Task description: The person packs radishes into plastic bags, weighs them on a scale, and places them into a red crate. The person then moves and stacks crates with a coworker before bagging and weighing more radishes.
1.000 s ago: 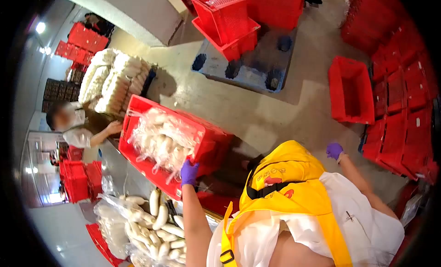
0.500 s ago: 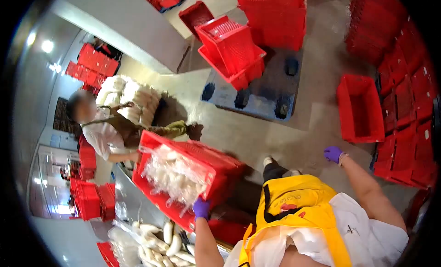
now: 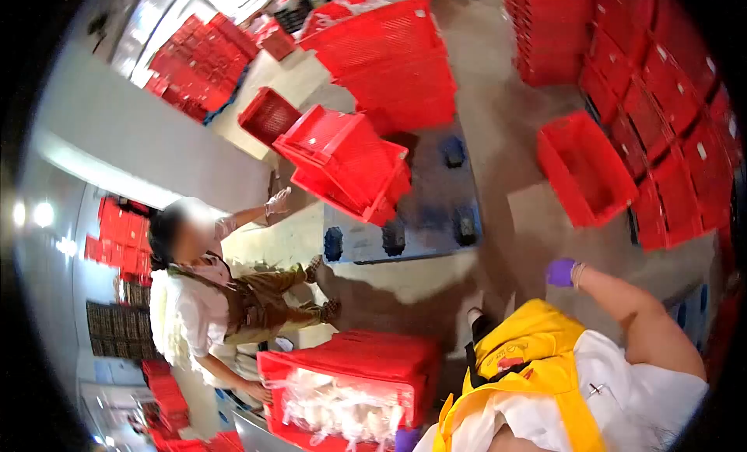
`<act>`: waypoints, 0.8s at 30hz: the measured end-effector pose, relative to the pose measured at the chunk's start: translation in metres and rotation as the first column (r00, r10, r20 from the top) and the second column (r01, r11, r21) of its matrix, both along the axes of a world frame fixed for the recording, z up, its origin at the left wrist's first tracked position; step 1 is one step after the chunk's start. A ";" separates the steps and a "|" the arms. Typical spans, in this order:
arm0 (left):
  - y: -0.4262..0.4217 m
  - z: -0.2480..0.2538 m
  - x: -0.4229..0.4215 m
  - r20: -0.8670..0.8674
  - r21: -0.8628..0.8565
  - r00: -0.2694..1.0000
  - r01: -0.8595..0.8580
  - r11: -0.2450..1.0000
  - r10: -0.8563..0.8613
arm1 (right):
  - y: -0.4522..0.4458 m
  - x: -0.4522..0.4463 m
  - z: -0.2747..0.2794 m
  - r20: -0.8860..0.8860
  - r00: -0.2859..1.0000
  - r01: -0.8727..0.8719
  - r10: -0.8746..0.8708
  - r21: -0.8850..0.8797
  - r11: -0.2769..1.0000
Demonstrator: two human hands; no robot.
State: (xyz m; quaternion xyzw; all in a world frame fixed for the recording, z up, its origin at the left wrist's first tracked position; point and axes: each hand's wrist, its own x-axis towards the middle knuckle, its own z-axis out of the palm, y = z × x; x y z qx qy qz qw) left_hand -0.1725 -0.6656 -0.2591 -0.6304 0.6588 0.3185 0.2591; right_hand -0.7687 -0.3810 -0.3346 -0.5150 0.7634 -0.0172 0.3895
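A red plastic crate [image 3: 268, 374] filled with clear bags of white contents [image 3: 342, 409] stands at the bottom of the view. My left hand [image 3: 407, 439], in a purple glove, is at the crate's near edge, its fingers around the rim. Only part of this hand shows. My right hand [image 3: 560, 273], also gloved in purple, hangs out to the right above the floor, fingers curled and holding nothing visible. A co-worker's bare-looking hand [image 3: 257, 391] rests on the crate's far edge. Their other hand [image 3: 278, 201], in a pale glove, stretches toward tilted red crates [image 3: 334, 152].
A blue-grey pallet [image 3: 428, 195] carries the tilted crates and a tall red crate stack [image 3: 401, 71]. A red crate [image 3: 583, 168] lies on the floor at right, beside a wall of stacked crates [image 3: 669, 156]. The co-worker [image 3: 206, 296] stands at left.
My view has turned, and the filled crate now sits lower in it with my left hand at its edge. The co-worker has stretched one arm toward the pallet. White produce on the table has left view.
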 end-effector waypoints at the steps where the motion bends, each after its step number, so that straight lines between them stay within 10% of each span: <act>1: -0.006 0.003 -0.006 -0.015 0.013 1.000 -0.008 1.000 0.008 | 0.001 -0.006 0.005 0.004 0.999 -0.044 0.044 0.057 0.997; 5: -0.023 0.022 -0.018 -0.083 0.065 0.996 -0.036 0.997 0.042 | 0.028 -0.019 0.003 -0.027 0.996 0.084 -0.081 0.193 0.978; 7: -0.021 0.030 -0.021 -0.110 0.085 0.992 -0.057 0.995 0.066 | 0.078 -0.038 -0.084 -0.070 0.995 -0.061 0.072 0.138 0.989; 11: 0.010 0.051 -0.018 -0.088 0.102 0.982 -0.158 0.982 0.167 | 0.087 -0.068 -0.028 -0.029 0.982 0.189 -0.187 0.108 0.976; 13: 0.029 0.062 -0.022 -0.068 0.104 0.956 -0.279 0.955 0.287 | 0.108 -0.080 -0.040 0.457 0.411 0.725 -0.789 0.360 0.587; 20: 0.053 0.052 -0.002 -0.107 0.189 0.866 -0.465 0.865 0.489 | 0.123 -0.043 -0.029 0.561 0.119 0.782 -0.819 0.456 0.426; 22: 0.051 0.064 -0.011 -0.092 0.160 0.885 -0.438 0.884 0.456 | 0.115 -0.027 -0.019 0.411 0.339 0.727 -0.846 0.456 0.513; 24: 0.059 0.051 0.024 0.105 0.120 0.965 0.227 0.967 -0.239 | 0.141 -0.023 -0.039 0.462 0.483 0.616 -0.744 0.424 0.664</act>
